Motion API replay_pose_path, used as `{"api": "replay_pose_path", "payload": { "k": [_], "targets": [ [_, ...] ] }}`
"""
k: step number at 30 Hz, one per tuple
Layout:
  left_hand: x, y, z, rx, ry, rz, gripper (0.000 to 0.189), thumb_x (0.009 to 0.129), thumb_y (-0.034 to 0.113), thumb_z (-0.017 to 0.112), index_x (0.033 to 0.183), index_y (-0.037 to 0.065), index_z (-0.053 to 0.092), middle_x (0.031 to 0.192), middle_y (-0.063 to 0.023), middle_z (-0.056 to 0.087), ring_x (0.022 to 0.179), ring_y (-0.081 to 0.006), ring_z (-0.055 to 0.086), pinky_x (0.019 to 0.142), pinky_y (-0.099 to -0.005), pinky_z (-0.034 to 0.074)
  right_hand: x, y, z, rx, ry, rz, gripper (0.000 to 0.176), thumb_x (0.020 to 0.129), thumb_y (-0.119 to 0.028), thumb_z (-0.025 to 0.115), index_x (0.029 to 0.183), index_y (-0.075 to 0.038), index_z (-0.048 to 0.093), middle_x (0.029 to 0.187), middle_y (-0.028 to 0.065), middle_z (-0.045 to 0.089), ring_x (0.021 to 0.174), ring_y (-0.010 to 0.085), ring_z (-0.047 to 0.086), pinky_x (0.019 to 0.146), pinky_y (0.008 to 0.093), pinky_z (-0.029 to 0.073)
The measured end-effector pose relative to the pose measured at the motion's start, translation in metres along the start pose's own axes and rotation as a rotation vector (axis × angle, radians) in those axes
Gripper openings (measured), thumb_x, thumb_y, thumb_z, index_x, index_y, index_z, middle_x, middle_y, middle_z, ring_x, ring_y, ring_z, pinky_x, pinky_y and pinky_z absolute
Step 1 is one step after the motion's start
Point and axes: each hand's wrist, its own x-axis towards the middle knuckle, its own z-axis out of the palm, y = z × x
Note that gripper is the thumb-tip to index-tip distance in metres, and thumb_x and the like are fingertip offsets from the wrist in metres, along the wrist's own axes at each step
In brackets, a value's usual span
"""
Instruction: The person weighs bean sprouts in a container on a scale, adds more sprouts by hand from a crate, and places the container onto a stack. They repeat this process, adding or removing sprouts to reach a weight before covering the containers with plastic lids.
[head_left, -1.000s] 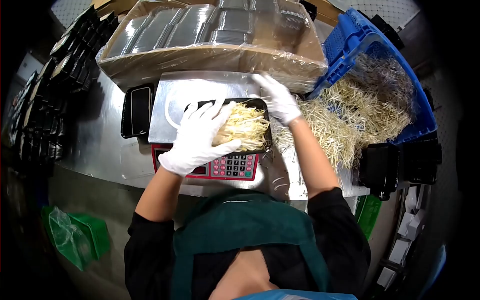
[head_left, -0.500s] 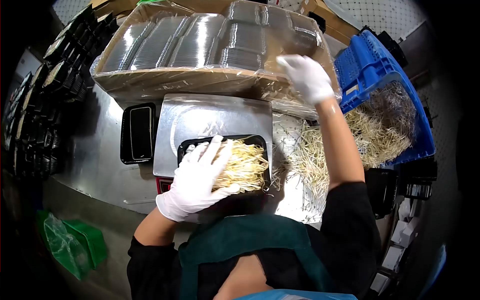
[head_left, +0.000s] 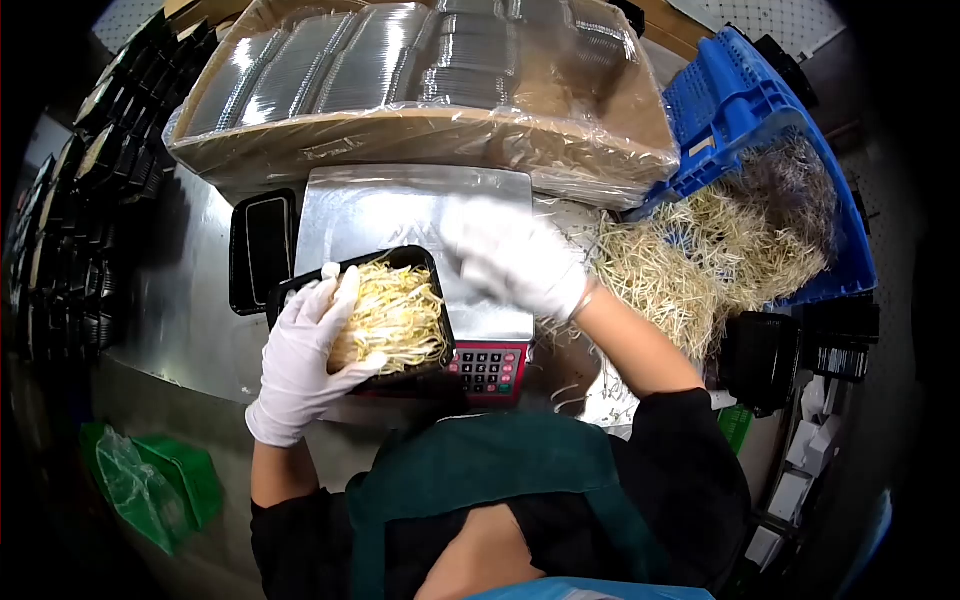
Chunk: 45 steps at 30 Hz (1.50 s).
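Note:
My gloved left hand (head_left: 305,360) grips the left side of a black plastic tray (head_left: 447,345), its fingers spread over the rim and onto the contents. Pale yellow bean sprouts (head_left: 395,315) fill the tray, which sits tilted at the front left of a scale with a steel plate (head_left: 370,205). Above the right half of that plate is my gloved right hand (head_left: 515,255), smeared by motion. Whether its fingers hold anything is not clear. The scale's red keypad (head_left: 487,370) shows beside the tray.
Behind the scale stands a plastic-lined carton (head_left: 420,135) of stacked clear lids (head_left: 365,60). An unfilled black tray (head_left: 264,250) lies left of the scale. Loose sprouts (head_left: 670,260) spill from a tipped blue crate (head_left: 855,235) at right. Stacked black trays (head_left: 75,250) line the left.
My right hand has come from the lid carton down and left, over the scale. My left hand has shifted the sprout tray leftward and turned it, uncovering the keypad.

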Motion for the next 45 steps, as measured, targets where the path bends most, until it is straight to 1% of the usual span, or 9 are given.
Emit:
{"api": "replay_pose_path", "payload": {
  "k": [3, 7, 11, 21, 23, 25, 39, 43, 45],
  "targets": [
    [0.007, 0.000, -0.001, -0.010, -0.024, 0.046, 0.081, 0.067, 0.029, 0.077, 0.135, 0.002, 0.043, 0.136, -0.0196, 0.045, 0.124, -0.0349, 0.043, 0.104, -0.0408, 0.032, -0.036, -0.006, -0.007, 0.017, 0.029, 0.042, 0.043, 0.086, -0.027, 0.060, 0.125, -0.012, 0.052, 0.127, 0.0134, 0.053, 0.106, 0.0267, 0.059, 0.087, 0.0362, 0.050],
    [0.021, 0.011, 0.007, 0.033, 0.026, 0.087, 0.081, 0.072, 0.043, 0.072, 0.136, 0.003, 0.043, 0.130, -0.0216, 0.047, 0.114, -0.0352, 0.049, 0.098, -0.0420, 0.037, -0.026, 0.032, -0.084, -0.242, -0.787, 0.753, 0.029, 0.092, -0.037, 0.049, 0.096, -0.013, 0.066, 0.089, 0.0125, 0.068, 0.076, 0.0266, 0.067, 0.070, 0.0409, 0.053],
    [0.048, 0.037, 0.023, 0.070, 0.057, 0.219, 0.083, 0.078, 0.057, 0.059, 0.138, 0.004, 0.038, 0.134, -0.0193, 0.045, 0.119, -0.0326, 0.044, 0.103, -0.0455, 0.026, 0.055, 0.065, -0.091, -0.168, -0.155, 0.712, 0.047, 0.093, -0.051, 0.042, 0.092, -0.013, 0.070, 0.077, 0.0117, 0.068, 0.073, 0.0280, 0.066, 0.070, 0.0390, 0.052],
    [-0.046, -0.006, 0.013, -0.560, 0.600, -0.218, 0.049, 0.086, 0.007, 0.058, 0.133, 0.001, 0.044, 0.138, -0.0154, 0.045, 0.128, -0.0253, 0.043, 0.109, -0.0394, 0.029, 0.115, 0.124, -0.059, 0.165, -0.616, 0.757, 0.058, 0.086, -0.058, 0.052, 0.096, -0.003, 0.068, 0.091, 0.0174, 0.067, 0.090, 0.0319, 0.062, 0.083, 0.0358, 0.048],
    [-0.071, -0.011, 0.029, -0.817, 0.805, -0.378, 0.043, 0.090, -0.004, 0.045, 0.132, 0.000, 0.044, 0.134, -0.0160, 0.049, 0.125, -0.0240, 0.047, 0.108, -0.0361, 0.033, 0.088, 0.153, -0.048, 0.026, -0.532, 0.142, 0.055, 0.087, -0.053, 0.056, 0.099, -0.001, 0.066, 0.085, 0.0154, 0.066, 0.086, 0.0283, 0.064, 0.077, 0.0332, 0.051],
    [-0.081, -0.014, 0.036, -0.903, 0.857, -0.404, 0.039, 0.092, -0.004, 0.042, 0.131, 0.000, 0.045, 0.132, -0.0157, 0.051, 0.123, -0.0242, 0.049, 0.108, -0.0362, 0.032, 0.095, 0.127, -0.062, 0.487, -0.604, 0.962, 0.049, 0.087, -0.052, 0.058, 0.082, -0.004, 0.061, 0.060, 0.0054, 0.057, 0.050, 0.0141, 0.054, 0.048, 0.0293, 0.045],
    [-0.096, -0.018, 0.024, -1.217, 0.898, -0.588, 0.030, 0.097, 0.017, 0.047, 0.122, 0.000, 0.053, 0.113, -0.0170, 0.063, 0.073, -0.0102, 0.063, 0.070, -0.0238, 0.050, 0.033, 0.053, -0.165, 0.656, 0.272, 0.681, 0.026, 0.093, -0.033, 0.054, 0.109, -0.017, 0.067, 0.079, 0.0066, 0.069, 0.070, 0.0135, 0.064, 0.069, 0.0335, 0.051],
    [-0.039, 0.001, -0.005, -1.708, 0.500, -0.290, 0.064, 0.097, 0.045, 0.036, 0.140, -0.002, 0.029, 0.131, -0.0205, 0.051, 0.094, -0.0181, 0.064, 0.081, -0.0274, 0.051, -0.006, -0.046, -0.160, 0.766, 0.236, 0.355, 0.022, 0.092, -0.005, 0.052, 0.106, -0.012, 0.067, 0.099, 0.0117, 0.068, 0.090, 0.0231, 0.066, 0.073, 0.0323, 0.054],
    [0.001, 0.019, -0.013, -2.212, -0.218, -0.017, 0.054, 0.095, 0.026, 0.052, 0.135, -0.006, 0.034, 0.126, -0.0206, 0.054, 0.094, -0.0242, 0.066, 0.074, -0.0260, 0.055, -0.011, -0.069, -0.125, 1.088, 0.151, 0.145, 0.027, 0.087, 0.003, 0.054, 0.104, -0.012, 0.068, 0.113, 0.0181, 0.064, 0.100, 0.0278, 0.064, 0.078, 0.0348, 0.054]
  ]
}}
